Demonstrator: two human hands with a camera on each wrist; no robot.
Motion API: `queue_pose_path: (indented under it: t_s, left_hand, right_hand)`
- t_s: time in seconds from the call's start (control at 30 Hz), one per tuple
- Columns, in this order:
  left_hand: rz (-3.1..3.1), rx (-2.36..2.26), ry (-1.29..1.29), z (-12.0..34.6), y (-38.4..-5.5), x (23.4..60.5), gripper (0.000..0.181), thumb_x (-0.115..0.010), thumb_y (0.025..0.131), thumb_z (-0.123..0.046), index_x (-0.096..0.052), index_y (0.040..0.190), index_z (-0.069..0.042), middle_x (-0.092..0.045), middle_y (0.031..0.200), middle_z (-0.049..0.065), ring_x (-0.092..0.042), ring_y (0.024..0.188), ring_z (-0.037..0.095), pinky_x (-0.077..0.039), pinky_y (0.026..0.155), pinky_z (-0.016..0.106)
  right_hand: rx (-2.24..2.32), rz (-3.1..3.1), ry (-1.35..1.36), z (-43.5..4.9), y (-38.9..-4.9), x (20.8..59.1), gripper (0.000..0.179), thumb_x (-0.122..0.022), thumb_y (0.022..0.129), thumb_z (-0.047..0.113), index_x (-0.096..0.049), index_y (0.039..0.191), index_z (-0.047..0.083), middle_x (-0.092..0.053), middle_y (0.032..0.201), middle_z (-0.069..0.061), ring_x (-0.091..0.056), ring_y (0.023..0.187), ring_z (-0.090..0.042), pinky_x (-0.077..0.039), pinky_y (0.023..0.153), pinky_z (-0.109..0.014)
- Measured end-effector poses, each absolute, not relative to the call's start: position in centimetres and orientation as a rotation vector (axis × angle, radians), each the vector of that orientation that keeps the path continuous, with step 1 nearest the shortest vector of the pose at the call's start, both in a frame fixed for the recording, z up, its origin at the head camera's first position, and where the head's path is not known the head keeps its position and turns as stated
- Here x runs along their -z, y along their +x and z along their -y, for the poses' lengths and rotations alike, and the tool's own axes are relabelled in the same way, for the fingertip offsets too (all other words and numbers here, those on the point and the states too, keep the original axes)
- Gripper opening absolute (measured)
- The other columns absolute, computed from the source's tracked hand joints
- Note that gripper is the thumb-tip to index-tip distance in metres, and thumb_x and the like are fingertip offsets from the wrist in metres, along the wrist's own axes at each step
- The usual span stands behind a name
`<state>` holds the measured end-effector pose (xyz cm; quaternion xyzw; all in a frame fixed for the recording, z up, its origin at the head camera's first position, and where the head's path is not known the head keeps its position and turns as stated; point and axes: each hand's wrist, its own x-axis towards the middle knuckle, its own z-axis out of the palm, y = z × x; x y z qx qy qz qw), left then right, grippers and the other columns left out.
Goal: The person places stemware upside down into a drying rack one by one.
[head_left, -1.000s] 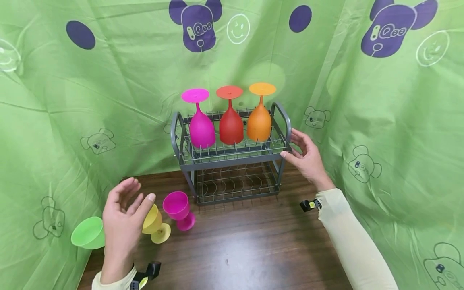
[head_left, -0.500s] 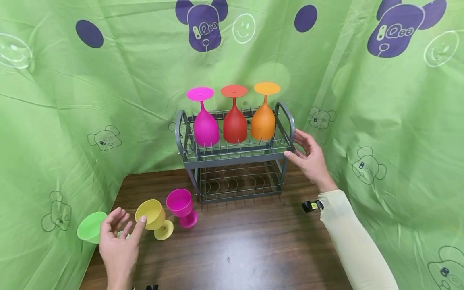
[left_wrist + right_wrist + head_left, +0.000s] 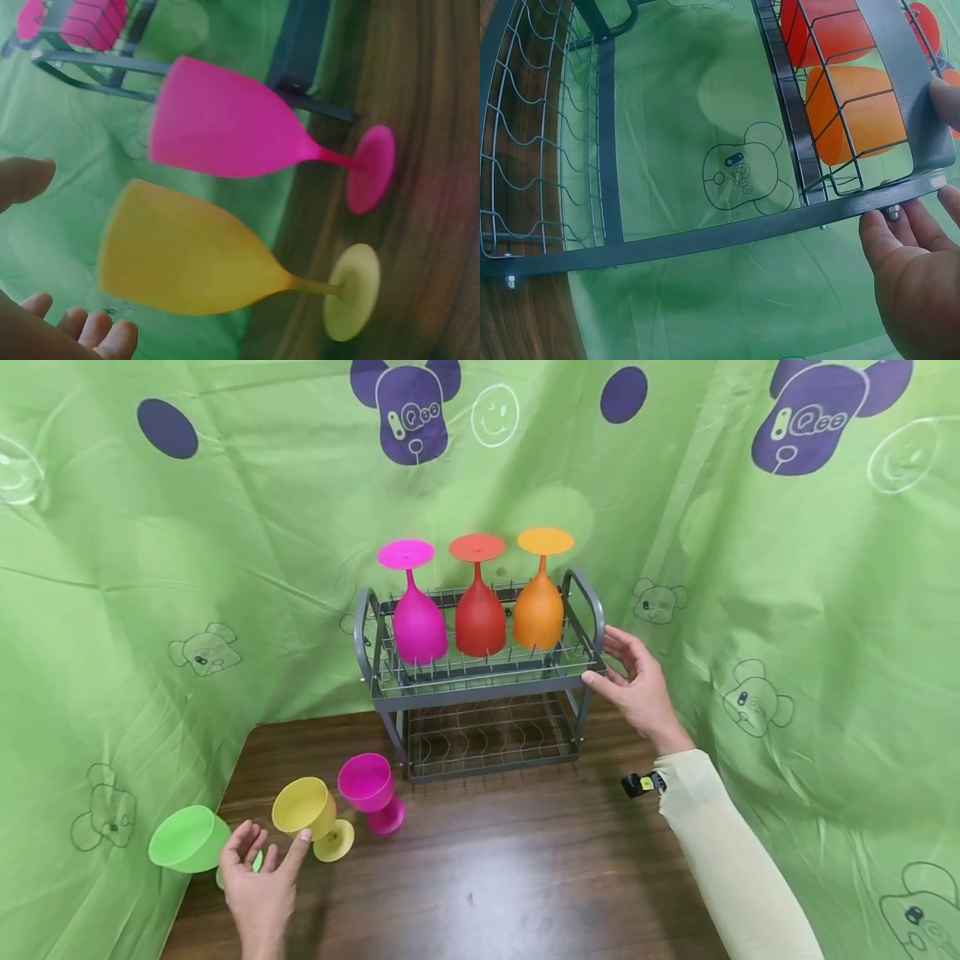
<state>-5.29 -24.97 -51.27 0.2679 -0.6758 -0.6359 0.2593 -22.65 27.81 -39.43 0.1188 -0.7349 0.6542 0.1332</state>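
My left hand (image 3: 258, 889) is low at the left, thumb and fingers spread with nothing between them. It lies close to a yellow goblet (image 3: 187, 251) and a green goblet (image 3: 189, 839), partly covering the green one's foot. A magenta goblet (image 3: 366, 783) stands upright to the right of the yellow one. My right hand (image 3: 636, 689) holds the right end of a grey two-tier dish rack (image 3: 480, 691), thumb in front and fingers behind the side frame. On its upper tier, a magenta goblet (image 3: 420, 627), a red goblet (image 3: 480, 622) and an orange goblet (image 3: 538, 614) sit upside down.
The rack's lower tier (image 3: 491, 768) has wavy wires. Everything stands on a dark wooden table (image 3: 487, 877). Green printed cloth (image 3: 262, 527) hangs behind and on both sides, close to the green goblet and my right hand.
My left hand has come down from above the yellow goblet to a spot between it and the green one. My right hand keeps its hold on the rack, and the goblets stay put.
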Motion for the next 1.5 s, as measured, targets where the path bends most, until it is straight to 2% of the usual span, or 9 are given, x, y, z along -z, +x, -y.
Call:
queue_pose_path:
  t_s: [0.17,0.27,0.37,0.43,0.53,0.67,0.77,1.03,1.5]
  left_hand:
    - [1.861,1.739,0.725,25.1,-5.5,53.5,0.097,-0.094,0.078,-0.006,-0.038,0.157,-0.014,-0.043,0.137,-0.015,-0.041,0.142,0.022,-0.043,0.119,0.019]
    - [1.858,1.751,0.703,25.1,-5.9,54.8,0.1,-0.093,0.078,0.0,-0.035,0.158,-0.012,-0.041,0.137,-0.014,-0.04,0.142,0.023,-0.041,0.123,0.023]
    - [1.837,1.771,0.682,25.2,-6.5,56.1,0.1,-0.091,0.077,0.004,-0.034,0.158,-0.008,-0.041,0.136,-0.013,-0.042,0.137,0.018,-0.041,0.123,0.025]
    - [1.805,1.787,0.663,25.3,-6.8,56.9,0.098,-0.091,0.077,0.006,-0.035,0.156,-0.008,-0.042,0.134,-0.013,-0.044,0.133,0.015,-0.043,0.121,0.024]
    - [1.724,1.815,0.63,25.5,-7.2,58.2,0.092,-0.089,0.077,0.01,-0.04,0.153,-0.008,-0.047,0.133,-0.009,-0.049,0.127,0.01,-0.048,0.111,0.014]
    - [1.586,1.876,0.552,25.6,-7.6,59.4,0.089,-0.085,0.076,0.018,-0.044,0.15,-0.006,-0.051,0.133,0.0,-0.054,0.125,0.012,-0.052,0.098,0.009]
    - [1.521,1.914,0.496,25.7,-7.9,60.0,0.089,-0.082,0.076,0.022,-0.044,0.151,-0.005,-0.053,0.134,0.003,-0.056,0.126,0.014,-0.054,0.098,0.011]
    - [1.543,1.92,0.433,25.8,-8.6,60.3,0.087,-0.081,0.078,0.021,-0.044,0.153,-0.004,-0.053,0.134,0.004,-0.056,0.126,0.015,-0.055,0.097,0.012]
    - [1.549,1.882,0.446,26.0,-8.5,59.9,0.082,-0.082,0.079,0.019,-0.049,0.15,-0.003,-0.056,0.131,0.005,-0.059,0.122,0.014,-0.058,0.092,0.013]
  right_hand:
    - [-1.904,2.136,0.357,-27.5,-22.8,39.7,0.078,-0.082,0.09,0.002,-0.048,0.157,0.019,-0.05,0.159,-0.012,-0.048,0.147,-0.026,-0.036,0.127,-0.055]
    - [-1.9,2.142,0.354,-27.4,-22.9,39.8,0.078,-0.083,0.089,0.002,-0.048,0.157,0.019,-0.051,0.159,-0.01,-0.047,0.147,-0.026,-0.037,0.127,-0.054]
    - [-1.898,2.144,0.347,-27.5,-22.8,39.9,0.078,-0.083,0.089,0.003,-0.048,0.157,0.019,-0.051,0.159,-0.011,-0.047,0.147,-0.027,-0.037,0.126,-0.054]
    - [-1.898,2.145,0.342,-27.5,-22.8,40.0,0.078,-0.083,0.089,0.003,-0.048,0.157,0.019,-0.051,0.159,-0.01,-0.047,0.148,-0.027,-0.037,0.126,-0.055]
    - [-1.899,2.144,0.34,-27.4,-22.8,40.0,0.078,-0.083,0.089,0.003,-0.048,0.157,0.019,-0.051,0.159,-0.01,-0.047,0.148,-0.026,-0.037,0.127,-0.054]
    - [-1.896,2.144,0.341,-27.4,-22.8,40.0,0.078,-0.083,0.09,0.003,-0.048,0.157,0.019,-0.051,0.159,-0.01,-0.047,0.148,-0.025,-0.037,0.126,-0.053]
    - [-1.895,2.143,0.336,-27.4,-22.7,39.9,0.078,-0.083,0.09,0.003,-0.048,0.157,0.019,-0.051,0.159,-0.01,-0.048,0.147,-0.025,-0.038,0.126,-0.052]
    - [-1.899,2.133,0.329,-27.4,-22.6,39.8,0.078,-0.083,0.089,0.002,-0.048,0.157,0.018,-0.051,0.159,-0.01,-0.048,0.148,-0.026,-0.038,0.126,-0.053]
    - [-1.893,2.121,0.314,-27.7,-22.5,39.7,0.077,-0.082,0.09,0.002,-0.048,0.157,0.019,-0.051,0.159,-0.01,-0.047,0.148,-0.027,-0.038,0.126,-0.052]
